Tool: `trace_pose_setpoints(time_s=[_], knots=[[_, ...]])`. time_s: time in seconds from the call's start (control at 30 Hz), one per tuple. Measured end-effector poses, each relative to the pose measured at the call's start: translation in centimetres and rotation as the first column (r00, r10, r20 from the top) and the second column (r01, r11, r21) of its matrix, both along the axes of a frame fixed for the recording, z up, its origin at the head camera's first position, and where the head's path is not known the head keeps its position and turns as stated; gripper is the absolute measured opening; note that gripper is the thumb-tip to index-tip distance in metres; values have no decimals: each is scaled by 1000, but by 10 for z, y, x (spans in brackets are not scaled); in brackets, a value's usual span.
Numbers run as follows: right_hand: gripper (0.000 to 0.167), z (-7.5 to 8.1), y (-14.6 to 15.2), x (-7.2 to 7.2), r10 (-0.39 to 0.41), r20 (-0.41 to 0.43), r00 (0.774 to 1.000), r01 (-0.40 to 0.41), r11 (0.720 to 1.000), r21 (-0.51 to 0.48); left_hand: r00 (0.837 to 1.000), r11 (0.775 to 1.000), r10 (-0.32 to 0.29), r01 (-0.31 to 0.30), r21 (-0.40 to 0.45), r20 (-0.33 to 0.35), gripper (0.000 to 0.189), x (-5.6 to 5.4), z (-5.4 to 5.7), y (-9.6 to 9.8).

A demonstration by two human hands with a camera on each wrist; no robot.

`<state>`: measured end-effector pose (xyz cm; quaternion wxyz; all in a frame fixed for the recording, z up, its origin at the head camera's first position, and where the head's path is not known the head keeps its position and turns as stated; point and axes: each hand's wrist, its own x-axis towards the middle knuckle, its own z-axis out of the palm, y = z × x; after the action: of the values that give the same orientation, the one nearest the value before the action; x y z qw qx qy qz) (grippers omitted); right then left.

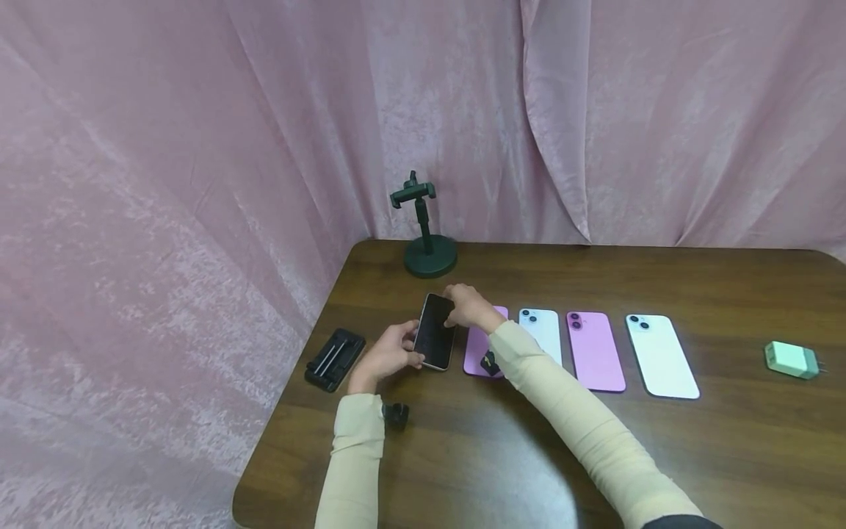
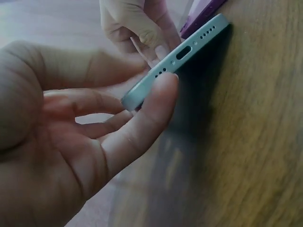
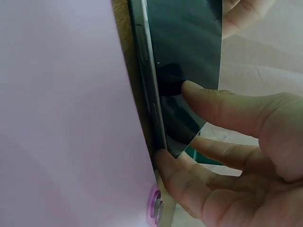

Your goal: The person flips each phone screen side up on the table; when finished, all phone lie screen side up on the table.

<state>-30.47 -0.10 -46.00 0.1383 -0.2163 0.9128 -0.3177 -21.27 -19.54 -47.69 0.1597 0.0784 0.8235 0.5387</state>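
A phone [image 1: 434, 332] with a dark screen is held between both hands, tilted off the wooden table. My left hand [image 1: 390, 353] grips its lower left side. The left wrist view shows the phone's pale bottom edge [image 2: 183, 53], with its port and speaker holes, beside the left fingers. At the upper right corner, my right hand [image 1: 468, 305] pinches the phone; its thumb [image 3: 208, 97] lies on the screen and other fingers are at the edge. Just under the right forearm lies a purple phone [image 1: 474, 353], back up and partly hidden.
Right of it lie a pale blue phone [image 1: 545, 330], another purple phone [image 1: 597, 356] and a white phone [image 1: 663, 360]. A green charger [image 1: 789, 360] is farther right. Left is a black tray-like holder [image 1: 335, 360]. A dark green phone stand [image 1: 430, 256] stands at the back.
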Motion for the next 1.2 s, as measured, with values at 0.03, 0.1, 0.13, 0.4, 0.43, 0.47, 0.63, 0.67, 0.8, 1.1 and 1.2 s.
trace_pose_setpoints(time_s=[0.03, 0.1, 0.13, 0.4, 0.43, 0.47, 0.63, 0.67, 0.8, 1.1, 1.2], knots=[[59, 0, 0, 0, -4, -1, 1000, 4, 1000, 0, 1000, 999, 7, -7, -37, 0, 78, 0, 0, 0], [58, 0, 0, 0, -16, 7, 1000, 16, 1000, -2, 1000, 992, 20, -20, -122, -2, 85, -1, 0, 1], [58, 0, 0, 0, -22, 9, 1000, 22, 1000, -3, 1000, 987, 28, -28, -159, -6, 87, -1, 0, 2], [57, -3, 0, -2, -41, 21, 999, 41, 999, 4, 996, 952, 29, -52, -303, -80, 85, 0, 0, 5], [57, -4, 1, -3, -43, 15, 999, 43, 999, 11, 996, 952, 19, -46, -302, -92, 84, 0, 0, 5], [57, -4, 1, -3, -46, 11, 999, 46, 999, 15, 995, 952, 6, -38, -303, -104, 83, 0, 0, 6], [60, -3, 3, -2, -61, 24, 998, 61, 998, 12, 993, 947, -13, -26, -320, -118, 79, -2, -1, 8], [61, -3, 2, -2, -62, 30, 998, 62, 998, 9, 993, 944, -12, -28, -330, -117, 79, -2, -2, 8], [63, -2, 2, 1, -68, 40, 997, 67, 998, 17, 995, 933, -5, -33, -359, -103, 78, -1, -2, 8], [63, -5, 10, -4, -65, 71, 995, 67, 998, -17, 996, 936, -16, -17, -351, -90, 76, -2, -4, 8], [59, -5, 10, -6, -55, 59, 997, 57, 998, -31, 996, 935, 0, -31, -353, -88, 75, -4, -6, 7]])
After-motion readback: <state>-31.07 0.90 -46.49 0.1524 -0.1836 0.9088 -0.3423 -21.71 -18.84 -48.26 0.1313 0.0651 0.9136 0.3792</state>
